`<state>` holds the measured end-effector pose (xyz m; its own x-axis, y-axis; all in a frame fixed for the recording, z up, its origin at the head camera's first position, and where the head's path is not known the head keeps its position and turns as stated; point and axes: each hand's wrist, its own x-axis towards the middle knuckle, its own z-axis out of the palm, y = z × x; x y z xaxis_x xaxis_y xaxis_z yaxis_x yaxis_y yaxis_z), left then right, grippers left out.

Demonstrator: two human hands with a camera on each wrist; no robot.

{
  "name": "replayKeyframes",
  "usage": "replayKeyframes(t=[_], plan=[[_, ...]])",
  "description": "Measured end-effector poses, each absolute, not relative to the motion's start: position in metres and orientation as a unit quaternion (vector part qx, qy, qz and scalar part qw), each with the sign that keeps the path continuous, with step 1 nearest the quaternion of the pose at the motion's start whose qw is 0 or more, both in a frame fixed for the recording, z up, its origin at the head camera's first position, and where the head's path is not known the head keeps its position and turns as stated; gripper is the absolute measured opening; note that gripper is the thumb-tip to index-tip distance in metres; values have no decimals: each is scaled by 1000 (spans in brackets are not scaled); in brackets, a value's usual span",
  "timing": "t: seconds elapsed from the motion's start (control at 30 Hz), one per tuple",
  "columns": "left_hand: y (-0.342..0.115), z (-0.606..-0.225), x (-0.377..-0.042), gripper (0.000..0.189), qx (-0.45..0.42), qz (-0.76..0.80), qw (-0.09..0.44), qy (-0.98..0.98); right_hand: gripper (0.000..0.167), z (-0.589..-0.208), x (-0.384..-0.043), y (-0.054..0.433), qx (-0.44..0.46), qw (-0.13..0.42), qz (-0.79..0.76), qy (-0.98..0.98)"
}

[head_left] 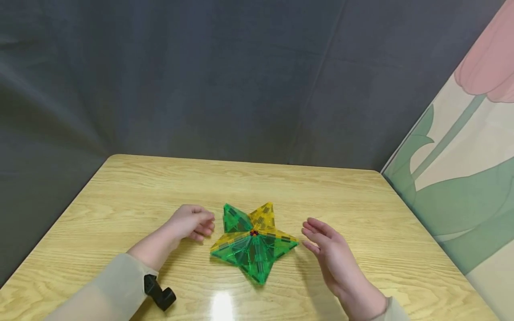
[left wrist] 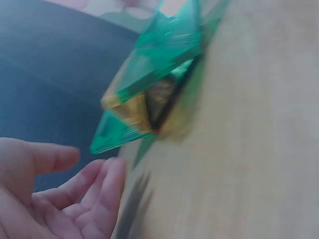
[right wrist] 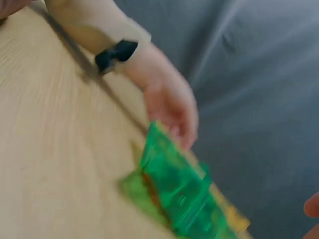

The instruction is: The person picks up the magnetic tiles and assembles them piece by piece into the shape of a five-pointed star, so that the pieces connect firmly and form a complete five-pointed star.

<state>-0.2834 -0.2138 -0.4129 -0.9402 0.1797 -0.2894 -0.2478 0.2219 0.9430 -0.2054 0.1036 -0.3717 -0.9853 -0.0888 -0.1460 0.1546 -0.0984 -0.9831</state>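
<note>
A five-pointed star built of see-through green and yellow magnetic tiles (head_left: 257, 256) lies on the wooden table in the head view. Its middle rises to a peak with small dark and red bits. To its left hovers my left hand (head_left: 192, 223), fingers loosely bent and apart from the star. My right hand (head_left: 331, 254) is on the other side, palm turned inward, fingertips close to the star's right point. Neither hand holds anything. In the left wrist view the star (left wrist: 164, 55) stands beyond my relaxed fingers; the right wrist view shows it (right wrist: 184, 194) blurred.
The pale wooden table (head_left: 160, 178) ends at a dark grey curtain (head_left: 241, 80) behind. A cloth with a pink tulip print (head_left: 462, 178) hangs along the right side. A black wrist camera mount (head_left: 159, 292) juts from the left sleeve.
</note>
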Motion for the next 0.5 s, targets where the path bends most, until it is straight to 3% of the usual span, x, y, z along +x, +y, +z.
replayKeyframes(t=[0.1,0.33,0.5], plan=[[-216,-410,-293,35,-20,636,151,756,64,-387,-205,115,70,110,-736,664],[-207,-411,-306,53,30,667,207,715,75,-404,-195,110,47,216,-770,598],[-201,-408,-304,57,23,672,214,708,71,-398,-197,106,29,225,-777,588]])
